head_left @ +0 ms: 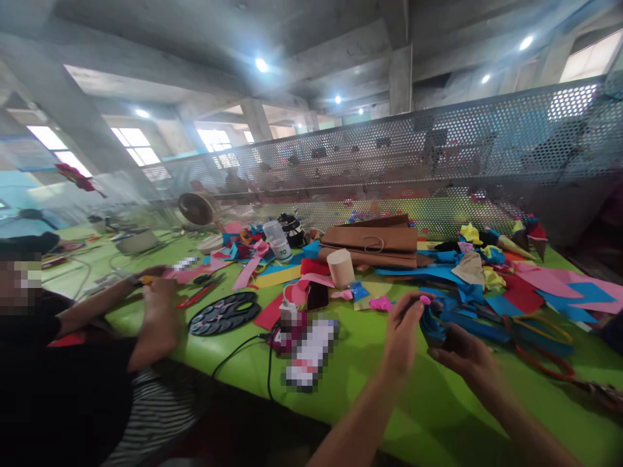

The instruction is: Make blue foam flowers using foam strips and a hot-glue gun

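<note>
A small blue piece, apparently folded or rolled paper [431,327], is held up over the green table between both hands. My left hand [403,322] has its fingers closed at the upper left of the blue piece, where a small pink bit [425,300] shows by the thumb. From the right, my right hand [462,350] pinches the lower part of the same piece. Behind the hands lie blue paper sheets [467,311] and a crumpled bright pink scrap [381,303]. Orange-handled scissors [545,360] rest to the right of my right hand.
A phone [312,353] lies left of my forearm, near a cable and a black oval palette [224,313]. Beyond stand a beige cylinder [341,268] and brown folded card [370,241]. On the left, a co-worker's hands [158,292] work at the green table [209,353].
</note>
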Action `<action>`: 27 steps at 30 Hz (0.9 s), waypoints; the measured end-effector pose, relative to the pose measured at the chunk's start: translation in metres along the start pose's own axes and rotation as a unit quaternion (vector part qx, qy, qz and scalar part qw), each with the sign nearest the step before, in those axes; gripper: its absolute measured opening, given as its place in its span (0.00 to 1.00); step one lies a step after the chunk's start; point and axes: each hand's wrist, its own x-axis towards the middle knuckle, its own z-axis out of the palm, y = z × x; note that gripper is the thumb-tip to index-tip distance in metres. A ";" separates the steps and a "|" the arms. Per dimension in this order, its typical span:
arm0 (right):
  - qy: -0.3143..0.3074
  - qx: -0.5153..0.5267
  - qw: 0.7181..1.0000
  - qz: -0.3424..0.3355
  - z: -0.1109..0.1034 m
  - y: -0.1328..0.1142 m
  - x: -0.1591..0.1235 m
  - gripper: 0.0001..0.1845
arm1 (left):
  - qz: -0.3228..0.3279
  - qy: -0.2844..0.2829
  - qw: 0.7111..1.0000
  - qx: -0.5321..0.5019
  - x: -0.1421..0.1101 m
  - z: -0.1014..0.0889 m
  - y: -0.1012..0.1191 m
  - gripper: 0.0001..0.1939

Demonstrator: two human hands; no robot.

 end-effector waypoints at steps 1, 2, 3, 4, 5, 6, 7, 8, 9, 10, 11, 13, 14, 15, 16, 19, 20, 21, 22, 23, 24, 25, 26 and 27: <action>0.000 0.003 1.000 0.000 0.000 0.000 0.000 0.25 | -0.004 -0.002 1.000 -0.001 0.000 0.000 0.000 0.13; 0.000 0.005 1.000 0.000 0.000 -0.001 0.000 0.25 | -0.008 -0.002 1.000 -0.002 0.000 0.001 -0.001 0.14; 0.000 0.006 1.000 -0.001 0.000 -0.002 -0.001 0.25 | -0.011 0.002 1.000 -0.001 0.001 0.001 -0.003 0.14; -0.001 0.006 1.000 -0.002 0.001 -0.004 -0.001 0.25 | -0.012 0.010 1.000 0.001 0.002 0.000 -0.005 0.15; -0.003 0.004 1.000 -0.005 0.001 -0.005 -0.001 0.24 | -0.011 0.020 1.000 0.006 0.004 0.000 -0.006 0.16; -0.005 0.002 1.000 -0.006 0.001 -0.006 -0.002 0.24 | -0.007 0.030 0.999 0.013 0.005 -0.001 -0.008 0.17; -0.007 0.000 1.000 -0.008 0.001 -0.007 -0.002 0.24 | -0.002 0.039 0.999 0.021 0.006 -0.002 -0.010 0.17; -0.008 -0.001 1.000 -0.008 0.001 -0.007 -0.002 0.23 | 0.002 0.045 0.999 0.030 0.008 -0.003 -0.011 0.17; -0.007 -0.003 1.000 -0.009 0.001 -0.007 -0.002 0.23 | 0.007 0.047 0.998 0.040 0.009 -0.004 -0.012 0.16; -0.006 -0.005 1.000 -0.009 0.001 -0.007 -0.002 0.23 | 0.011 0.046 0.998 0.050 0.009 -0.005 -0.012 0.16; -0.005 -0.006 1.000 -0.010 0.001 -0.006 -0.002 0.23 | 0.017 0.044 0.997 0.060 0.009 -0.005 -0.012 0.15; -0.005 -0.006 1.000 -0.011 0.001 -0.004 -0.001 0.23 | 0.029 0.043 0.995 0.080 0.008 -0.005 -0.009 0.12; -0.007 -0.005 1.000 -0.012 0.001 -0.004 -0.001 0.24 | 0.034 0.044 0.995 0.087 0.007 -0.005 -0.007 0.11; -0.010 -0.001 1.000 -0.012 0.001 -0.004 -0.001 0.24 | 0.040 0.046 0.994 0.093 0.006 -0.004 -0.005 0.10; -0.012 0.003 1.000 -0.011 0.001 -0.005 -0.001 0.24 | 0.045 0.049 0.993 0.097 0.005 -0.003 -0.003 0.09; -0.010 0.008 1.000 -0.005 0.002 -0.007 -0.001 0.25 | 0.057 0.052 0.992 0.102 0.004 -0.001 0.002 0.10; -0.007 0.008 1.000 -0.003 0.001 -0.006 -0.002 0.25 | 0.056 0.050 0.992 0.100 0.004 -0.002 0.002 0.10; -0.003 0.007 1.000 -0.003 0.001 -0.006 -0.002 0.25 | 0.053 0.049 0.993 0.096 0.004 -0.003 0.002 0.11; -0.001 0.006 1.000 -0.004 -0.001 -0.004 -0.002 0.24 | 0.044 0.045 0.994 0.088 0.005 -0.005 0.001 0.12; 0.000 0.006 1.000 -0.007 -0.002 -0.002 -0.001 0.24 | 0.031 0.037 0.996 0.077 0.005 -0.008 -0.001 0.14; -0.001 0.006 1.000 -0.011 -0.003 0.001 -0.001 0.23 | 0.015 0.021 0.998 0.064 0.005 -0.011 -0.003 0.17; -0.002 0.004 1.000 -0.015 -0.005 0.003 0.000 0.23 | -0.003 -0.003 0.999 0.050 0.005 -0.014 -0.006 0.21; -0.002 0.000 1.000 -0.018 -0.006 0.005 0.000 0.23 | -0.023 -0.037 0.998 0.037 0.004 -0.018 -0.008 0.25; -0.002 -0.007 1.000 -0.020 -0.007 0.006 0.001 0.22 | -0.045 -0.075 0.996 0.026 0.004 -0.021 -0.010 0.28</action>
